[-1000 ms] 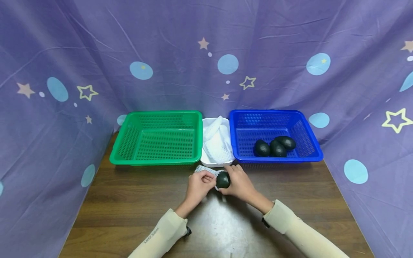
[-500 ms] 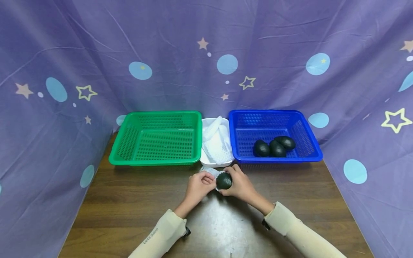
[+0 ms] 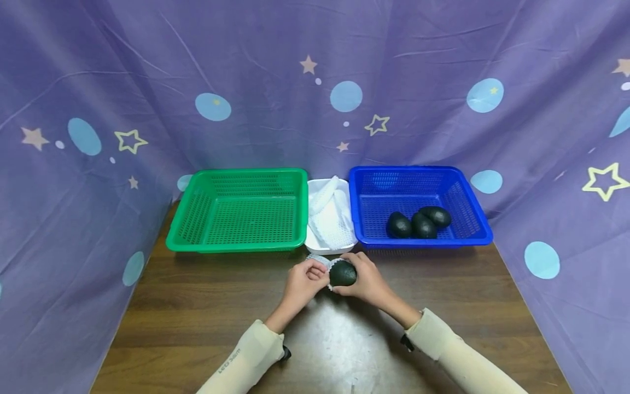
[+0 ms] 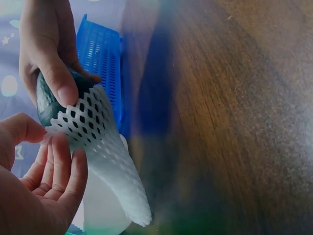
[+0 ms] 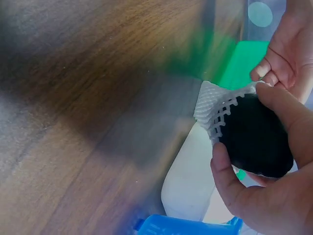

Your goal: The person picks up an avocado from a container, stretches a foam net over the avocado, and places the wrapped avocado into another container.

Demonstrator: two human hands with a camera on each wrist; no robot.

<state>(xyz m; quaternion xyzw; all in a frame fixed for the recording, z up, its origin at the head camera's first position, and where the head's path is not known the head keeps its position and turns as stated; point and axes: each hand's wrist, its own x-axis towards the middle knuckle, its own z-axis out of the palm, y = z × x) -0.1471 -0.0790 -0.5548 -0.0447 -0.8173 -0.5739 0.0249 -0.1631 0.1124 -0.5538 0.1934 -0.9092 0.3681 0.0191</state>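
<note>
A dark green avocado (image 3: 343, 273) sits partly inside the mouth of a white foam net sleeve (image 4: 105, 142). My right hand (image 3: 366, 279) grips the avocado from the right, thumb and fingers round its sides. At the net's open rim, my left hand (image 3: 306, 282) pinches the edge between thumb and forefinger; its other fingers are loosely curled. In the left wrist view the net covers one end of the avocado, and its narrow tail hangs loose beyond. The right wrist view shows the avocado's bare end (image 5: 257, 139) toward the right palm.
Behind the hands, a white tray (image 3: 315, 247) holds more foam nets (image 3: 332, 227). A green basket (image 3: 238, 248) stands to its left. The blue basket (image 3: 423, 243) on the right contains several avocados (image 3: 424, 225). All stand on a wooden table (image 3: 197, 306) before a purple curtain (image 3: 275, 126).
The avocado has turned slightly in my right hand and shows more of its side. Both hands stay nearly in place, and the net's tail has shifted a little to the right.
</note>
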